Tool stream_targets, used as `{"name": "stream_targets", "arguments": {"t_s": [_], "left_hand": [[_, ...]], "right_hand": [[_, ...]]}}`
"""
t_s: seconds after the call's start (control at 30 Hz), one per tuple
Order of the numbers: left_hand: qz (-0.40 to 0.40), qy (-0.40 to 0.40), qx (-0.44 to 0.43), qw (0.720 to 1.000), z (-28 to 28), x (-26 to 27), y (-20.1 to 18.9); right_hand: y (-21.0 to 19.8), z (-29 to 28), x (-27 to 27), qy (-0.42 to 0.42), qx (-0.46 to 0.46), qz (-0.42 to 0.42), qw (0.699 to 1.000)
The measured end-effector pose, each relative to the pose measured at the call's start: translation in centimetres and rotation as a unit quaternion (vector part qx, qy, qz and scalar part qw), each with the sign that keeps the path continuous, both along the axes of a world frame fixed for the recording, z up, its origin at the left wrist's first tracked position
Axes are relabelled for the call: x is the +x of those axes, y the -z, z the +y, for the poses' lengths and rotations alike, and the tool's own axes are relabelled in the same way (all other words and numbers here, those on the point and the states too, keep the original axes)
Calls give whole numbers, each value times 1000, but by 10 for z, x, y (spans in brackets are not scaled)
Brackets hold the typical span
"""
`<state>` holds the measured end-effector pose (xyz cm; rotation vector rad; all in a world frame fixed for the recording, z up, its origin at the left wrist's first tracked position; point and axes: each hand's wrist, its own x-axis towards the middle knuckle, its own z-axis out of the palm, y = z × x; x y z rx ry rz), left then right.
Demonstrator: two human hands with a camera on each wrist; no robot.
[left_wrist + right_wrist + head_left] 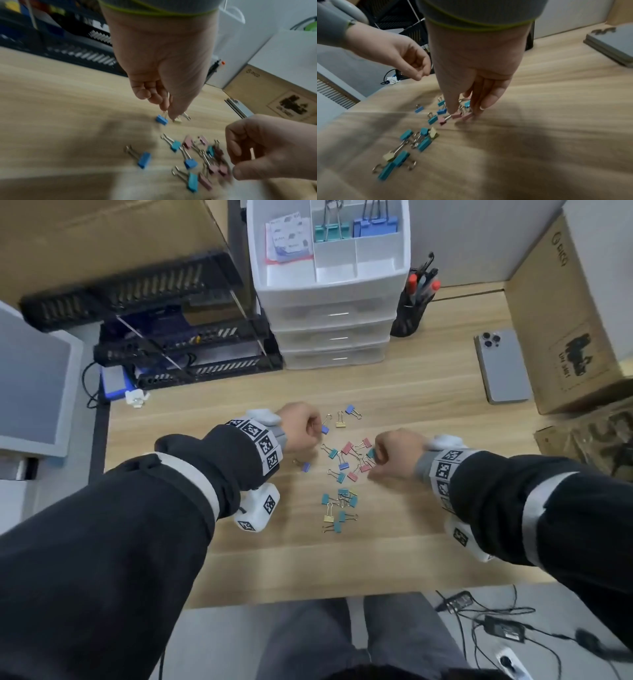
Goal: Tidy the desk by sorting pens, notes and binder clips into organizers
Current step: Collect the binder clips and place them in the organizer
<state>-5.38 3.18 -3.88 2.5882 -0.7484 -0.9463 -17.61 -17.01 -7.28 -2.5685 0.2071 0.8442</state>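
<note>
Near the middle of the desk (411, 392) lies a scatter of small binder clips (342, 470), well short of the white drawer unit (329, 289) at the back edge, whose top tray already holds teal and blue clips. The left hand (299, 428) pinches the wire handles of a blue clip (161, 119). The right hand (397, 455) has its thumb and fingers closing among the pink clips (460, 115); whether it has one gripped I cannot tell. Best to lift each by its handles, one colour per hand, so neighbours don't snag.
</note>
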Motion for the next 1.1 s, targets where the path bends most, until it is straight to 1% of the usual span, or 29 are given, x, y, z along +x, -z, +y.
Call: {"name": "stream_targets", "arguments": {"t_s": [0.1, 0.2, 0.27, 0.4, 0.53, 0.6, 0.7, 0.77, 0.8, 0.87, 0.93, 1.03, 1.1], "left_hand": [[7, 30, -17, 999, -17, -13, 23], [-26, 71, -33, 997, -29, -24, 39], [-42, 97, -43, 994, -35, -27, 48], [-39, 150, -37, 987, -39, -30, 63], [-31, 156, -47, 986, -43, -29, 70], [-34, 166, -27, 985, -45, -27, 69], [-34, 167, 20, 985, -48, -28, 66], [-26, 147, 27, 988, -49, -29, 64], [-20, 128, 27, 991, -49, -28, 62], [-8, 90, 26, 996, -48, -26, 60], [0, 78, 36, 996, -46, -24, 56], [1, 67, 55, 996, -39, -26, 52], [17, 67, 60, 996, -33, -27, 55]], "right_hand": [[16, 1, -11, 21, -22, -23, 999], [29, 4, -15, 22, -30, -48, 998], [35, 6, -17, 29, -17, -47, 998], [33, 3, -26, 49, 39, -30, 998], [26, -8, -36, 77, 107, -33, 991], [24, -17, -35, 96, 116, -27, 988], [24, -35, -30, 168, 141, -4, 976], [26, -42, -24, 215, 168, 1, 962], [26, -43, -20, 223, 178, -6, 958], [26, -43, -13, 204, 180, -25, 962], [25, -41, -7, 142, 173, -36, 974], [31, -36, 0, 15, 116, -58, 991], [36, -33, 3, -25, 72, -71, 995]]}}
